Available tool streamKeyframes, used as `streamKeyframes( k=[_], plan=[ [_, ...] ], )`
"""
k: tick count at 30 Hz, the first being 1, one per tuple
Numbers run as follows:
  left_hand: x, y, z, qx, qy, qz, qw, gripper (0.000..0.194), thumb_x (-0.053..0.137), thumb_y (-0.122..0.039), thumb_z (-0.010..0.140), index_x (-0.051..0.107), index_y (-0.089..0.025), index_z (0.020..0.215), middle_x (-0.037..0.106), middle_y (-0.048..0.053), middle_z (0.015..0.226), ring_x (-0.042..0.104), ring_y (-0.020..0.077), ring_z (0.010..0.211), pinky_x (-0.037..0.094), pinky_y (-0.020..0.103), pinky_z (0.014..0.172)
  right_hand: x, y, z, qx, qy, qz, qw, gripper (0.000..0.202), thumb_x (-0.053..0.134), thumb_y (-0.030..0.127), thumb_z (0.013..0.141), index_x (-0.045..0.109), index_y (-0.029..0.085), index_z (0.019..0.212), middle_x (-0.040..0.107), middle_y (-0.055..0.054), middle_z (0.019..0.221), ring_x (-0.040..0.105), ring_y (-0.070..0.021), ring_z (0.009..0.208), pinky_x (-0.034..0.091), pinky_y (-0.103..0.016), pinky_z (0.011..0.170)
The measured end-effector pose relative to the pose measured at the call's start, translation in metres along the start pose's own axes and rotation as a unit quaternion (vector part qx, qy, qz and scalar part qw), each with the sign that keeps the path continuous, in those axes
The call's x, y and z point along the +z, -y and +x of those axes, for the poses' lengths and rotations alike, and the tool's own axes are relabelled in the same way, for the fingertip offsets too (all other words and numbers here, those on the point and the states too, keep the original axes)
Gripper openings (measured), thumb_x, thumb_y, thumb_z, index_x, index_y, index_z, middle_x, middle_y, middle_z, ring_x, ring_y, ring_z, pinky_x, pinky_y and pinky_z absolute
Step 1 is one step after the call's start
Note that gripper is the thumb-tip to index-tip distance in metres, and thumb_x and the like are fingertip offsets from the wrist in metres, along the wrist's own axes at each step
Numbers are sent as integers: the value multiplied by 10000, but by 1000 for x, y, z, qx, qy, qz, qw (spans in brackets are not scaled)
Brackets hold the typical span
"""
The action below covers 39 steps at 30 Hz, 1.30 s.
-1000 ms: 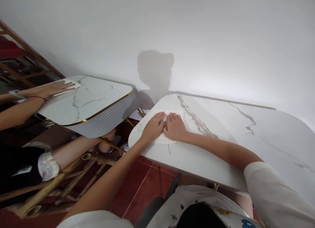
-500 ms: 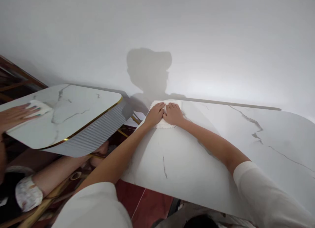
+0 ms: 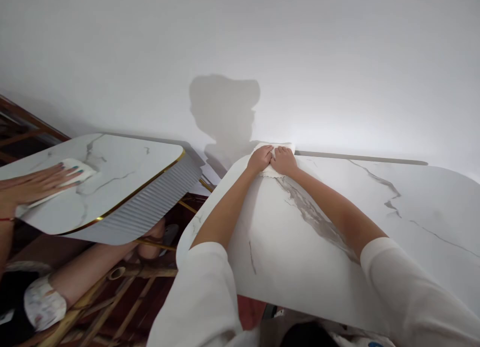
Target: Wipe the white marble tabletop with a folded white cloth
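A white cloth [image 3: 268, 173] with a scalloped edge lies at the far edge of a white marbled tabletop [image 3: 285, 272], close to the wall. My left hand [image 3: 259, 160] presses on its left half, fingers closed over the fabric. Right beside it, my right hand [image 3: 284, 161] bears down on the other half with bent fingers. The two hands nearly touch at the thumbs, and both arms are stretched forward. Most of the cloth's middle is hidden under them. A broad grey vein runs across the top from the cloth toward my right forearm.
On the left, another person's hand [image 3: 45, 183] lies on a white cloth [image 3: 84, 171] over a second marbled top [image 3: 123, 157] with gold trim and a ribbed side. Bamboo-like poles [image 3: 131, 307] stand below it. A pale wall [image 3: 337, 87] rises behind both tops.
Both my hands and the cloth have slid right and slightly farther away, toward the wall. The other person's hand and cloth have also shifted to the right.
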State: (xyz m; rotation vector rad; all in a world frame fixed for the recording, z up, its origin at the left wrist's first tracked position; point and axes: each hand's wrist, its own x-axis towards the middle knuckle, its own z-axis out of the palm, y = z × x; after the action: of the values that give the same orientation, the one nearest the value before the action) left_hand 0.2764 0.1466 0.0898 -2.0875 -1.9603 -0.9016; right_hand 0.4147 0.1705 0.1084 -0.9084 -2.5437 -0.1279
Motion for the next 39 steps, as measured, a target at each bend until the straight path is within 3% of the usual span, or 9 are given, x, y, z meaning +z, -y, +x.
streamKeyframes(
  k=[5,10,17,23,29,34,39],
  plan=[
    [10,-33,2,17,5,3,1000,450,290,-188,864,549,-86,1217,541,115,1316,463,191,1239,328,353,1080,-17,-17,-25,20,5,-17,1000,419,361,238,898,514,7,1212,532,-205,1270,426,-293,1196,257,-404,1013],
    [6,-59,-19,50,10,1,999,454,278,-193,882,513,-84,1255,501,118,1356,426,200,1274,313,376,1093,-31,-12,-57,36,15,-35,999,485,347,236,895,457,-33,1283,464,-219,1352,385,-304,1252,223,-413,1047],
    [-23,-81,-81,45,34,1,998,464,269,-207,888,488,-86,1278,473,118,1380,399,201,1295,318,377,1097,-42,31,-107,34,17,-53,998,548,326,260,897,408,-70,1326,426,-247,1377,369,-345,1276,211,-446,1067],
    [-53,-90,-150,38,40,10,998,478,248,-223,885,483,-91,1280,475,117,1377,392,205,1301,301,399,1113,-54,85,-151,-16,17,-58,998,570,328,262,893,404,-129,1301,422,-320,1343,390,-392,1256,249,-510,1042],
    [-77,-98,-218,-2,29,25,999,511,215,-268,894,457,-96,1310,470,120,1380,397,228,1300,299,450,1113,-66,129,-190,-56,47,-16,997,596,373,291,887,390,-128,1312,379,-324,1371,351,-388,1288,231,-508,1065],
    [-87,-110,-258,-37,21,34,999,520,215,-285,900,413,-169,1366,463,87,1392,389,237,1311,293,470,1124,-76,146,-215,-96,58,40,993,616,431,297,865,399,-131,1307,362,-332,1378,340,-388,1297,204,-499,1088],
    [-86,-139,-281,-59,25,28,998,534,242,-261,895,332,-210,1419,431,61,1418,344,239,1340,278,506,1129,-91,137,-241,-125,55,73,988,610,444,281,856,405,-127,1308,383,-322,1369,358,-371,1294,221,-481,1090]
  ],
)
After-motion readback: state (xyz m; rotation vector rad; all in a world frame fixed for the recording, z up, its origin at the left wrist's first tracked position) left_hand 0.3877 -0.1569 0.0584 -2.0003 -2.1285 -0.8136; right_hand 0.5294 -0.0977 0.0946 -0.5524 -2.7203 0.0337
